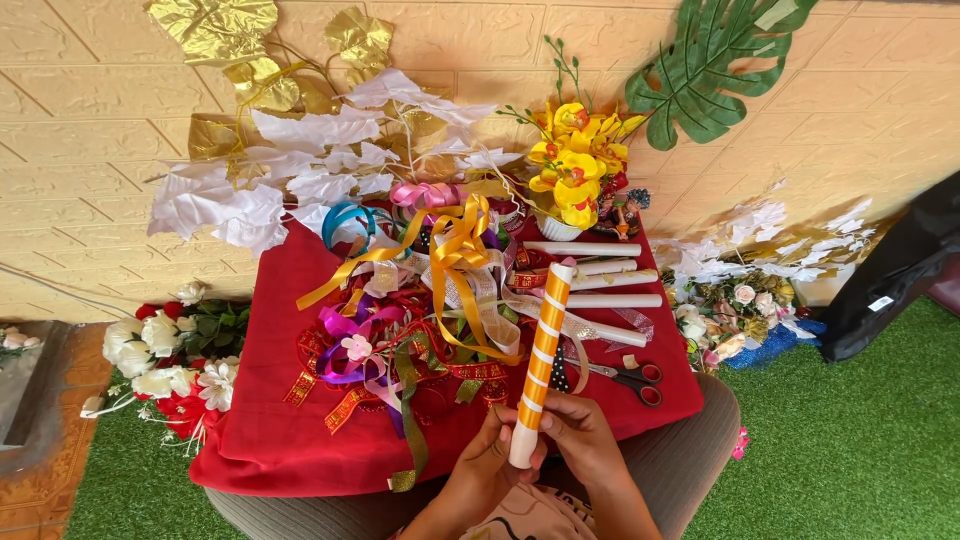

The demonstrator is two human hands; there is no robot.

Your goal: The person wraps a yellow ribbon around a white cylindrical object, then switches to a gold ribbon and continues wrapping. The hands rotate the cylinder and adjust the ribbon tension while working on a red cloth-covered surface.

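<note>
While both hands clamp its lower end, left hand and right hand, the ribbon-wrapped tube rises upright between them.

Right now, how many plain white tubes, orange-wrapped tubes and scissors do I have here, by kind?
Plain white tubes on the red cloth: 5
Orange-wrapped tube, held by left hand and right hand: 1
Scissors: 1
Total: 7

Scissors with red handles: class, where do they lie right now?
The scissors lie on the red cloth near its right edge, right of the orange-wrapped tube, below the white tubes.
</note>
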